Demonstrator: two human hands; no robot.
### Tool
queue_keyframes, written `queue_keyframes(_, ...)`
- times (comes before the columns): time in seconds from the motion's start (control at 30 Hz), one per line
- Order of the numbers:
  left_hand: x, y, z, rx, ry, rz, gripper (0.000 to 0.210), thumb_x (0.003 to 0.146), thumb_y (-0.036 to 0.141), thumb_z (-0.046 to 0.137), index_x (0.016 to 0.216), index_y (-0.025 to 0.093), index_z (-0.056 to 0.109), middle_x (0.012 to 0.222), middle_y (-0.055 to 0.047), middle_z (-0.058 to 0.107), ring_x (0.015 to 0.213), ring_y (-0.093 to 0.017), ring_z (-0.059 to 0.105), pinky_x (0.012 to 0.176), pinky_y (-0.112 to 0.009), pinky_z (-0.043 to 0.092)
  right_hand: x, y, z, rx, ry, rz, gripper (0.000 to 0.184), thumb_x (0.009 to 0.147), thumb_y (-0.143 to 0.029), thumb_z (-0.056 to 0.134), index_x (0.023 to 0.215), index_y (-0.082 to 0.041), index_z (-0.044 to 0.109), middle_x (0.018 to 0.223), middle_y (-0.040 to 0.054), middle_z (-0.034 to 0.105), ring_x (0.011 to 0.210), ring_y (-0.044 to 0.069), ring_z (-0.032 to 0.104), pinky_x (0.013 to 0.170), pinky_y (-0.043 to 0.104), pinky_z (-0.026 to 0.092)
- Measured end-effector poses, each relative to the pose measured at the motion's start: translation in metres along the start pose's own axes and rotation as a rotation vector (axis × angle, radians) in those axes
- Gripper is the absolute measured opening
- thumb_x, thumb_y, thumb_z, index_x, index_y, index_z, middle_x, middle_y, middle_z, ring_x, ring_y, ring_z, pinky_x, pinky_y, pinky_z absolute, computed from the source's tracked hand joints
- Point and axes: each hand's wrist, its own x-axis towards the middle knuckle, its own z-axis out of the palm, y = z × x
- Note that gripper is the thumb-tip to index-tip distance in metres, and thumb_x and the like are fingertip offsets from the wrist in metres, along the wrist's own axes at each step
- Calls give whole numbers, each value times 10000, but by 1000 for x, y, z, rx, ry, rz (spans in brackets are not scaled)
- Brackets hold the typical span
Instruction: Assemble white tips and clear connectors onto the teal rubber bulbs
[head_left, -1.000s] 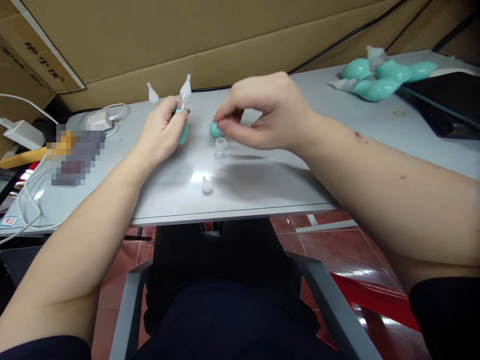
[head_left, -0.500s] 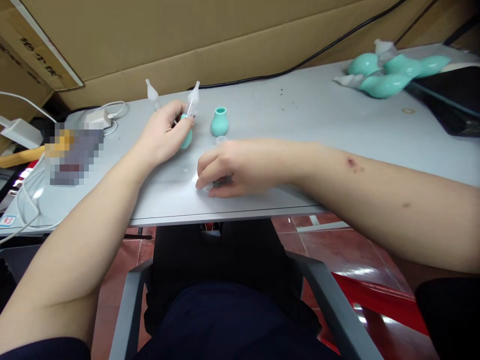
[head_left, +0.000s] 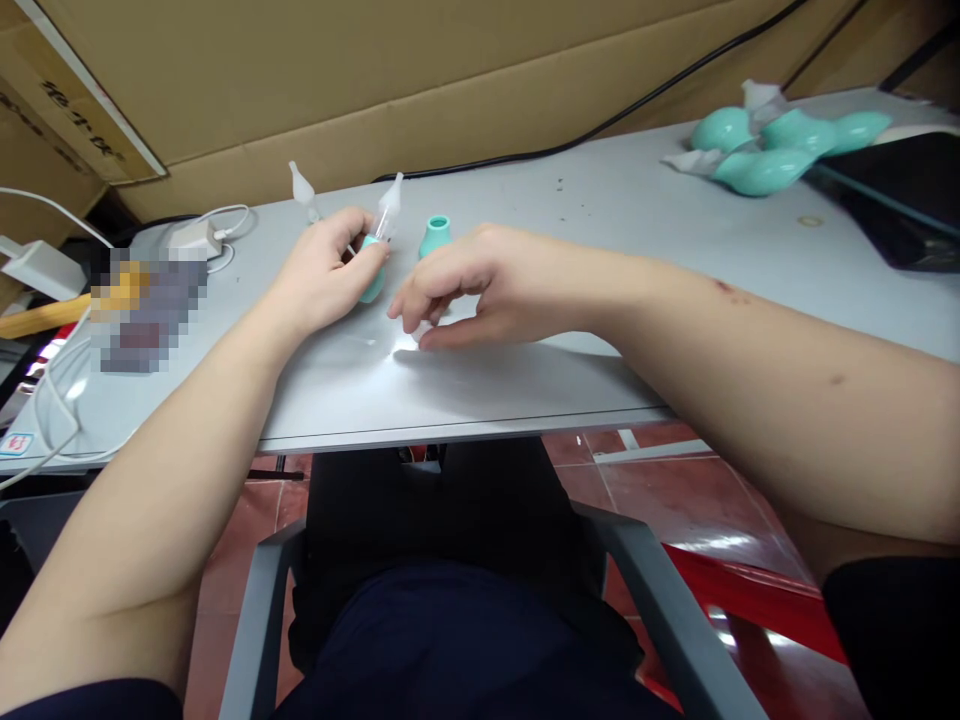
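Observation:
My left hand (head_left: pixel 330 262) is wrapped round a teal bulb nasal aspirator (head_left: pixel 370 285), whose clear stem and white pointed tip lean up and to the right. Just behind that hand stands another white tip (head_left: pixel 301 188), its lower part hidden. My right hand (head_left: pixel 480 290) pinches a small whitish piece (head_left: pixel 421 332) between thumb and fingertips, a little above the table; its kind is hidden by the fingers. Beyond the right hand an open-necked teal bulb (head_left: pixel 435 236) stands upright, partly covered by the fingers.
Several teal bulbs with white tips (head_left: pixel 772 160) lie at the back right beside a black object (head_left: pixel 900 200). White chargers and cables (head_left: pixel 196 238) are at the left, near a blurred-out patch (head_left: pixel 154 315). A cardboard wall (head_left: pixel 450 80) with a black cable borders the grey table (head_left: pixel 600 385).
My right hand has lifted from the tabletop and moved away from me, now holding the small whitish piece and covering part of the standing bulb. My left hand has hardly moved.

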Motion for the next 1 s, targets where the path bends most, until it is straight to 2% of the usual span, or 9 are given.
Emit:
queue_keyframes(0.13, 1, -4, 0, -11, 4, 15, 79, 1015, 320, 714, 1029, 289, 785, 953, -44, 760, 984, -311, 774, 1144, -512, 710, 2, 3, -5, 66, 22, 178, 136, 1040, -357, 1069, 1134, -268, 1028, 1139, 59, 977, 986, 243, 839, 833, 362, 602)
queue_keyframes(0.3, 0, -8, 1, -14, -18, 40, 117, 1003, 328, 728, 1081, 289, 806, 1004, -58, 811, 926, -293, 754, 1049, -487, 736, 3, 3, -8, 107, 2, 248, 155, 1023, -353, 1087, 1159, -283, 1061, 1123, 69, 993, 1014, 274, 876, 864, 378, 634)
queue_keyframes(0.5, 1, -13, 3, -30, -10, 20, 201, 990, 357, 782, 1173, 279, 804, 1069, -71, 826, 886, -264, 757, 916, -423, 707, 0, 4, -6, 113, -8, 221, 141, 1025, -293, 1044, 1164, -279, 1061, 985, 26, 948, 854, 219, 794, 761, 351, 575)
queue_keyframes(0.6, 2, -12, 3, -41, 3, 25, 215, 966, 365, 807, 1161, 276, 791, 1089, -84, 839, 900, -266, 769, 886, -416, 699, -1, 4, -6, 119, -8, 209, 163, 1003, -251, 1021, 1162, -273, 1050, 975, 19, 936, 855, 214, 786, 774, 343, 587)
queue_keyframes(0.73, 1, -10, 1, -57, 52, 29, 248, 935, 369, 827, 1168, 296, 789, 1213, -96, 884, 974, -276, 805, 915, -424, 719, 0, 3, -6, 136, -14, 188, 139, 990, -255, 1020, 1125, -282, 1039, 945, 12, 919, 852, 216, 783, 771, 341, 589)
queue_keyframes(0.83, 2, -13, 0, -46, 34, 11, 270, 898, 330, 808, 1165, 295, 781, 1261, -113, 885, 1029, -298, 832, 971, -458, 729, 1, 2, -6, 146, -22, 185, 111, 998, -262, 1020, 1108, -275, 1032, 942, 15, 914, 850, 215, 784, 764, 341, 582)
queue_keyframes(0.9, 3, -19, 1, -27, 25, -1, 331, 869, 320, 829, 1193, 295, 763, 1262, -116, 873, 1034, -309, 831, 967, -471, 726, 1, 2, -6, 153, -23, 180, 100, 1011, -273, 1026, 1110, -264, 1030, 947, 18, 914, 852, 211, 786, 767, 338, 579)
queue_keyframes(1.0, 4, -26, 3, -34, 38, -4, 533, 866, 335, 868, 1383, 330, 738, 1283, -102, 862, 1019, -315, 816, 939, -482, 726, 1, 2, -6, 162, -14, 162, 100, 1028, -305, 1047, 1113, -257, 1030, 926, 18, 906, 836, 205, 778, 764, 334, 574)
